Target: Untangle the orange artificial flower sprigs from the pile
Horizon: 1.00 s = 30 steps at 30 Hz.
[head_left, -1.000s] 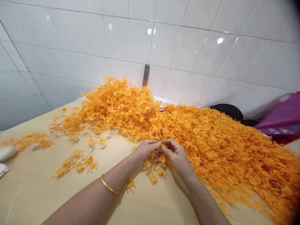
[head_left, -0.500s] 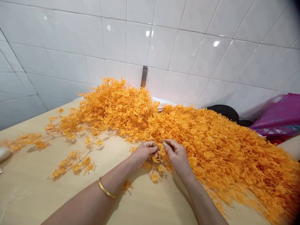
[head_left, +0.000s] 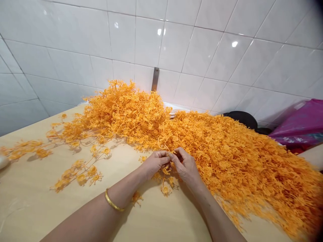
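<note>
1. If the meeting fingertips mark the dial's centre, the smooth tan tabletop (head_left: 30,188) runs from 6 round to 9 o'clock, the widest room for moving.
2. Its far edge slants between 9 and 10 o'clock, below the glossy white tiled wall (head_left: 196,50).
3. From 10 round to 4 o'clock, the tangled heap of orange plastic-looking flowers (head_left: 227,158) crowds in, just beside the right hand (head_left: 186,166).
4. Between 8 and 9 o'clock, well apart from the left hand (head_left: 156,164), lies a loose orange branching sprig (head_left: 82,178).
5. The left thumb and fingers are narrowed to a pinch on a slim orange stem with spidery flower heads (head_left: 166,190); those heads sit toward 6 o'clock.
6. The right thumb and forefinger bend in against the left fingertips; overlapping fingers hide whether they grip the stem too, so I cannot tell.
</note>
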Tool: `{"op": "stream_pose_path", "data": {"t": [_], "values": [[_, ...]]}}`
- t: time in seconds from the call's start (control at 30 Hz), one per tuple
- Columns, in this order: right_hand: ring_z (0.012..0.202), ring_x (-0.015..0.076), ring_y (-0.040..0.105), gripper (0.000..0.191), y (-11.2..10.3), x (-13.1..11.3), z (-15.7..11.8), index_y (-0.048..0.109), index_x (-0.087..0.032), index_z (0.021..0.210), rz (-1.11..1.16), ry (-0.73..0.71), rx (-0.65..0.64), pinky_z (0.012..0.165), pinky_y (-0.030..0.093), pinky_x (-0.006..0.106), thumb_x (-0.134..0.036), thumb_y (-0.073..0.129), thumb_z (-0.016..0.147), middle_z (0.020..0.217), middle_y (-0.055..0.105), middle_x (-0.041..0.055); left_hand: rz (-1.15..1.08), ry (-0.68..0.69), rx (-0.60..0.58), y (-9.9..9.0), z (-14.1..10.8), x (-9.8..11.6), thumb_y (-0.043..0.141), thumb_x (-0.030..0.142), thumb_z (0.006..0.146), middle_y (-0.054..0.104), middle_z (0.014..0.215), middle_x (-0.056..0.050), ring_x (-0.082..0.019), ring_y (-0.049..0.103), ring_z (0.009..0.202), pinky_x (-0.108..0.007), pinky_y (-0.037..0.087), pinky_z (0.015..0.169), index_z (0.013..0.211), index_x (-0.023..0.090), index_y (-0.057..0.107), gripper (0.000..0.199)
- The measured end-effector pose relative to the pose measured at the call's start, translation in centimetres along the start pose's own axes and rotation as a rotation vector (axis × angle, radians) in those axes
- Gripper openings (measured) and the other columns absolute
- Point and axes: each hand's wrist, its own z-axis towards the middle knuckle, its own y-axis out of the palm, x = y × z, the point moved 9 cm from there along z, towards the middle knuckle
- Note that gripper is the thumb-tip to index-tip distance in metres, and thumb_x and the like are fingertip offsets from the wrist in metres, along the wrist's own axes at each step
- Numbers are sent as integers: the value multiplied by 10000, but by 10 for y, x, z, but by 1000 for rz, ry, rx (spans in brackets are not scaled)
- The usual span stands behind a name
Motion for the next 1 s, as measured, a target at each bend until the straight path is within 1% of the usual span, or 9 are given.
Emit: {"op": "stream_pose_path", "data": {"t": [0.07, 0.13, 0.3, 0.4, 0.47, 0.57, 0.67, 0.87, 1.0], "values": [[527, 96, 447, 208, 2, -2, 0, 511, -170, 793, 22, -12, -25, 499, 333, 204, -371, 460, 780, 586, 495, -26, -9, 3, 18, -1, 0, -1, 597, 264, 652, 484, 485, 2, -77, 439, 454, -211, 346, 476, 579, 127, 496, 185], [558, 101, 455, 193, 3, -5, 0, 527, -169, 801, 23, -36, -29, 525, 339, 209, -349, 458, 782, 626, 513, -13, -20, -6, 37, -2, 0, -3, 612, 269, 638, 473, 496, 10, -69, 421, 455, -204, 332, 468, 584, 128, 500, 188], [488, 80, 335, 279, -5, 3, 2, 437, -167, 567, 71, 15, 71, 464, 265, 204, -337, 443, 788, 518, 375, -40, -5, 20, 5, 0, 0, 2, 615, 313, 643, 419, 484, 24, -49, 357, 443, -190, 287, 452, 533, 131, 468, 258], [480, 77, 282, 326, -6, 10, 4, 373, -171, 525, 159, 58, 96, 453, 239, 207, -356, 453, 782, 500, 313, -49, -39, -9, -8, 0, 0, 2, 618, 329, 644, 411, 487, 26, -53, 354, 445, -195, 280, 452, 522, 140, 444, 285], [495, 81, 313, 304, -3, 11, 6, 408, -169, 554, 217, 69, 66, 465, 259, 206, -364, 456, 781, 519, 351, -44, -65, -19, 2, -2, 1, 1, 629, 326, 633, 415, 497, 25, -57, 364, 456, -197, 277, 458, 529, 139, 451, 278], [562, 97, 414, 202, 4, 9, 7, 497, -166, 693, 289, 59, -9, 516, 321, 207, -351, 476, 772, 622, 473, -21, -70, 12, 22, -3, 1, 3, 636, 315, 627, 398, 495, 31, -49, 340, 450, -195, 250, 456, 544, 131, 475, 258], [570, 98, 425, 189, 7, 9, 8, 492, -168, 703, 294, 52, -47, 522, 331, 207, -346, 487, 766, 634, 475, -22, -50, 35, 4, -1, 0, 5, 627, 310, 637, 388, 485, 33, -45, 320, 444, -196, 238, 457, 536, 127, 472, 260], [487, 75, 292, 310, 2, 19, 7, 384, -173, 571, 246, 108, 46, 454, 256, 206, -391, 474, 771, 526, 319, -55, -66, 18, -40, -2, 0, 4, 598, 310, 673, 427, 492, 19, -47, 354, 449, -184, 261, 456, 544, 124, 472, 258], [473, 72, 309, 312, 6, 22, 3, 369, -179, 594, 471, 185, 128, 450, 277, 205, -416, 459, 776, 526, 338, -56, -167, -20, -22, -3, 2, 0, 625, 291, 646, 471, 533, 11, -53, 421, 472, -184, 330, 493, 606, 119, 516, 208]]}}
